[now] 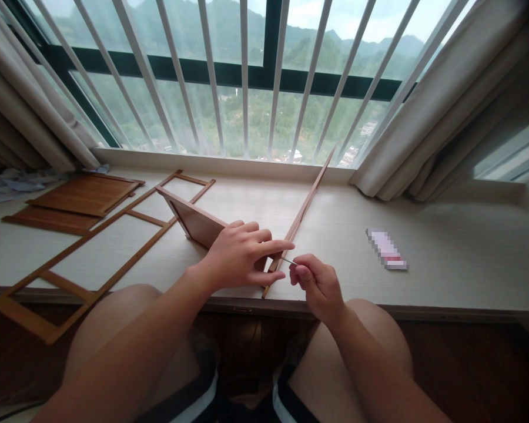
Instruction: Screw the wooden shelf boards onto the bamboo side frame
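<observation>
- Pinched between the thumb and fingers of the right hand is a thin metal rod, its far end pointing left at the joint between a wooden panel and a pair of narrow wooden rails; whether the tip touches wood is too small to tell.
- Spread over the near end of that panel, the left hand has thumb and forefinger held apart beside the joint; how firmly it grips cannot be told.
- Wooden panel: tilted up on edge over the sill, running from under the left hand back toward the window.
- Wooden rails: just right of the panel, slanting from the sill's front edge toward the window, partly behind the fingers.
- Ladder-like wooden frame: to the left, lying flat with its near end jutting past the sill's edge.
- Two brown panels: overlapping one another, beyond the frame at far left.
- Pixelated pink-and-white item: well apart, on the right.
- White windowsill: underneath these pieces, above the person's bare knees.
- Barred window: behind everything, between a left curtain and a right curtain, with green hills outside.
</observation>
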The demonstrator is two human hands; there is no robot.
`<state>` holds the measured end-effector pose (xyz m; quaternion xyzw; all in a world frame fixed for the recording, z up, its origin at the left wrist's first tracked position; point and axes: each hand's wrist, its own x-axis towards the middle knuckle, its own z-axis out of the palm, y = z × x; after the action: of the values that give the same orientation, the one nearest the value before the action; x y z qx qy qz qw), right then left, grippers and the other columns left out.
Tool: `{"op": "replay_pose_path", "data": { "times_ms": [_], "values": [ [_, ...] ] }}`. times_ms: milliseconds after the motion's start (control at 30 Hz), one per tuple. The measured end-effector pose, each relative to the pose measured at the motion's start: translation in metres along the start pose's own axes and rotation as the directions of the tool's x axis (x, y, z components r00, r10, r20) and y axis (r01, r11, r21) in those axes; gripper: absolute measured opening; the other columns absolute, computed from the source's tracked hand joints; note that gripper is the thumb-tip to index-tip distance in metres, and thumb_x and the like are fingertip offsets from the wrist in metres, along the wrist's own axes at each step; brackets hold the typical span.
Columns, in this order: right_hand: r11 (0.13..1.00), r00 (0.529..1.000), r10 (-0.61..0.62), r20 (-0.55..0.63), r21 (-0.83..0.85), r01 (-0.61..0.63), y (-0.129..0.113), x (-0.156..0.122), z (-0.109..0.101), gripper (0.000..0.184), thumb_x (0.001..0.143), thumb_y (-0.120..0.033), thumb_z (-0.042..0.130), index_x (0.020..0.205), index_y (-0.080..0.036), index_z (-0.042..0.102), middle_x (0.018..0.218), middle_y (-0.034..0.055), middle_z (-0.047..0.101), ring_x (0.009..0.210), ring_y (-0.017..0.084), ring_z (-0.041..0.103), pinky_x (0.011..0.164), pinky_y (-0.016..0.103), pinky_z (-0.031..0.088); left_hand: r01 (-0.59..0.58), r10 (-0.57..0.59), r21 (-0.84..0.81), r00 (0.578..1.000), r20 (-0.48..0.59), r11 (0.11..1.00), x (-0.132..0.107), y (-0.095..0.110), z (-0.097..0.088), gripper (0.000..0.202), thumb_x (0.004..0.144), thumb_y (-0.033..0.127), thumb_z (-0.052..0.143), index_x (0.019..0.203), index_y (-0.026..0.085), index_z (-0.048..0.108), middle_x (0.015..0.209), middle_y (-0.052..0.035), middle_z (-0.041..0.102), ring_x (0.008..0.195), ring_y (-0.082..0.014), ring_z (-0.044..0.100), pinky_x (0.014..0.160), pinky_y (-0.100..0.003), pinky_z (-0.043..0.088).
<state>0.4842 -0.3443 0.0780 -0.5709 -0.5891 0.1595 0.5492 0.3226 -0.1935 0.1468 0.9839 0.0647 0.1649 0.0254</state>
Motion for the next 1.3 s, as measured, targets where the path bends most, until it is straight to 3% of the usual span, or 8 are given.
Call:
{"op": "replay_pose_path", "data": {
  "times_ms": [167, 267, 367, 600, 733, 933, 1100, 1300],
  "values": [
    [0.881, 0.961, 0.265, -0.086, 0.426, -0.205, -0.007, -0.003, 0.02, 0.023, 0.099, -0.042, 0.051, 0.112, -0.023, 0.047, 0.062, -0.0066, 0.052, 0.048, 0.01, 0.044, 0.047, 0.022, 0.036, 0.004, -0.004, 0.016, 1.0, 0.006, 1.0, 0.0, 0.0, 0.0, 0.053, 0.088, 0.066, 0.047, 0.132, 0.039, 0.058, 0.092, -0.0012, 0.067, 0.084, -0.0197, 0.053, 0.075, -0.037, 0.033],
    [0.804, 0.927, 0.375, -0.011, 0.502, -0.32, -0.009, -0.001, 0.02, 0.028, 0.096, -0.047, 0.054, 0.087, -0.021, 0.047, 0.054, -0.0076, 0.045, 0.044, 0.009, 0.038, 0.043, 0.021, 0.03, 0.0, 0.0, 0.011, 1.0, 0.006, 1.0, 0.0, -0.001, 0.0, 0.053, 0.088, 0.066, 0.048, 0.131, 0.038, 0.059, 0.093, -0.0015, 0.068, 0.084, -0.0192, 0.054, 0.075, -0.037, 0.033],
    [0.79, 0.915, 0.403, 0.023, 0.495, -0.361, -0.012, -0.001, 0.017, 0.045, 0.096, -0.049, 0.054, 0.064, -0.02, 0.04, 0.052, -0.0061, 0.036, 0.044, 0.008, 0.035, 0.041, 0.022, 0.027, 0.0, 0.0, 0.009, 1.0, 0.003, 1.0, 0.0, 0.0, 0.0, 0.054, 0.087, 0.066, 0.049, 0.131, 0.037, 0.059, 0.093, -0.0017, 0.068, 0.084, -0.0192, 0.054, 0.075, -0.037, 0.033],
    [0.726, 0.918, 0.388, 0.081, 0.587, -0.359, -0.015, -0.001, 0.019, 0.047, 0.098, -0.048, 0.049, 0.062, -0.02, 0.037, 0.055, -0.0052, 0.036, 0.045, 0.008, 0.035, 0.042, 0.024, 0.026, 0.009, -0.01, 0.008, 1.0, 0.014, 1.0, 0.0, -0.001, 0.0, 0.053, 0.088, 0.066, 0.048, 0.132, 0.039, 0.058, 0.094, -0.0008, 0.068, 0.084, -0.0199, 0.053, 0.076, -0.037, 0.033],
    [0.776, 0.933, 0.355, 0.064, 0.537, -0.332, -0.013, -0.001, 0.018, 0.045, 0.099, -0.046, 0.047, 0.063, -0.02, 0.039, 0.056, -0.0043, 0.037, 0.048, 0.01, 0.035, 0.045, 0.025, 0.027, 0.016, -0.016, 0.007, 1.0, 0.021, 1.0, 0.0, -0.001, 0.001, 0.053, 0.088, 0.066, 0.047, 0.132, 0.04, 0.057, 0.094, -0.0002, 0.067, 0.085, -0.02, 0.053, 0.076, -0.037, 0.033],
    [0.95, 0.972, 0.234, -0.012, 0.218, -0.226, -0.01, -0.003, 0.011, 0.045, 0.101, -0.043, 0.045, 0.064, -0.019, 0.042, 0.061, -0.0026, 0.039, 0.058, 0.012, 0.039, 0.057, 0.029, 0.031, 0.017, -0.017, 0.001, 1.0, 0.019, 1.0, 0.001, -0.001, 0.001, 0.054, 0.087, 0.068, 0.047, 0.132, 0.039, 0.058, 0.093, -0.0001, 0.067, 0.085, -0.0196, 0.053, 0.076, -0.037, 0.033],
    [0.963, 0.977, 0.211, -0.004, 0.17, -0.208, -0.01, -0.002, 0.008, 0.045, 0.102, -0.043, 0.043, 0.064, -0.019, 0.041, 0.061, -0.0027, 0.038, 0.058, 0.012, 0.038, 0.058, 0.029, 0.029, 0.015, -0.015, -0.001, 1.0, 0.022, 1.0, 0.001, -0.002, 0.001, 0.055, 0.087, 0.069, 0.046, 0.132, 0.039, 0.058, 0.093, 0.0, 0.067, 0.085, -0.0198, 0.053, 0.077, -0.037, 0.033],
    [0.949, 0.976, 0.211, -0.044, 0.249, -0.194, -0.011, -0.003, 0.007, 0.046, 0.103, -0.043, 0.04, 0.063, -0.019, 0.041, 0.06, -0.0019, 0.04, 0.057, 0.012, 0.038, 0.057, 0.03, 0.029, 0.01, -0.01, 0.003, 1.0, 0.017, 1.0, 0.001, -0.001, 0.001, 0.054, 0.088, 0.068, 0.046, 0.132, 0.039, 0.058, 0.093, -0.0005, 0.067, 0.085, -0.02, 0.053, 0.076, -0.037, 0.032]
  ]
}}
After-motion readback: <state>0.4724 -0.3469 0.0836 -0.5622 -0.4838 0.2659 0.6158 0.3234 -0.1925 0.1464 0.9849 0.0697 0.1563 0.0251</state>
